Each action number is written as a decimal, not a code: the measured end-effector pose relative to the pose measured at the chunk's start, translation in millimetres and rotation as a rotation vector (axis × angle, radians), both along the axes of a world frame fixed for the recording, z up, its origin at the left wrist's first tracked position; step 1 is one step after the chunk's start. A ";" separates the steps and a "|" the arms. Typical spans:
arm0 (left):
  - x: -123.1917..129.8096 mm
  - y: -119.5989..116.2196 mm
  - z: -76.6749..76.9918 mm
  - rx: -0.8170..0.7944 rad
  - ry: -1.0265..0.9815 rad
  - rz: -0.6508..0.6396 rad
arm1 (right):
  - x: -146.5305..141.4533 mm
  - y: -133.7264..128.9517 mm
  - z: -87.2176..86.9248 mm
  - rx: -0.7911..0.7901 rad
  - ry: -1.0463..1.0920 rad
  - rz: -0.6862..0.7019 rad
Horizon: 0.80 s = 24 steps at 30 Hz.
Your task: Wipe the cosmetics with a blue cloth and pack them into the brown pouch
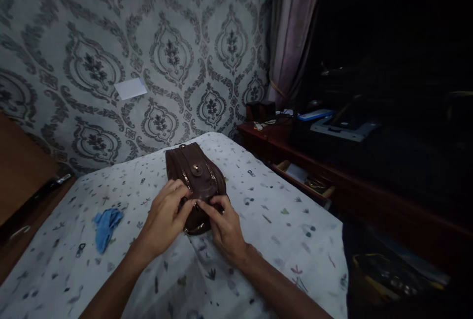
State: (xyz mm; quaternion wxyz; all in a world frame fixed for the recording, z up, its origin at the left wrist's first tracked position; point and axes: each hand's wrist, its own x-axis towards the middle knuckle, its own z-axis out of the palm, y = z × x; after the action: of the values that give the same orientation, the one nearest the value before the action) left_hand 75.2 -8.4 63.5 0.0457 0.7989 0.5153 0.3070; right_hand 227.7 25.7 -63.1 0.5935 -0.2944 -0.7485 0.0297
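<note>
A dark brown leather handbag (195,156) lies on a white printed sheet (266,250), with a round metal clasp and gold-toned zips on its upper side. My left hand (166,215) is closed at the bag's near left part, thumb and fingers pinching the leather near a zip. From the right, my right hand (225,225) grips the same near end, its forefinger almost meeting my left thumb. The fingertips partly hide what exactly they pinch. A crumpled blue cloth (106,228) rests on the sheet left of my left hand.
To the right stands a dark red wooden desk (258,134) with an open drawer (306,181). Small dark boxes (260,111) and cables sit on it. A patterned wall with a white paper (130,88) rises behind the sheet. Brown furniture (25,171) borders the left.
</note>
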 end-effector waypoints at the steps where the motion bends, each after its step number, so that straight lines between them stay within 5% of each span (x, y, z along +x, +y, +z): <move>1: 0.8 0.9 1.5 -0.001 0.021 0.014 | 0.1 -0.7 0.6 -0.005 0.021 0.013; 15: 48.4 34.3 7.6 0.184 0.321 0.144 | 4.2 3.6 3.4 -0.381 0.336 -0.016; 24: 48.5 57.7 -2.2 0.115 -0.156 0.194 | -0.5 7.0 -0.1 -0.474 0.371 -0.013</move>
State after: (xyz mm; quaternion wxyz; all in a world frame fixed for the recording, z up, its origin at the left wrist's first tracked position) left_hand 123.7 49.2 61.2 0.0099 0.7205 0.5664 0.3999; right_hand 227.1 32.7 -63.2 0.6351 -0.4191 -0.5974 0.2533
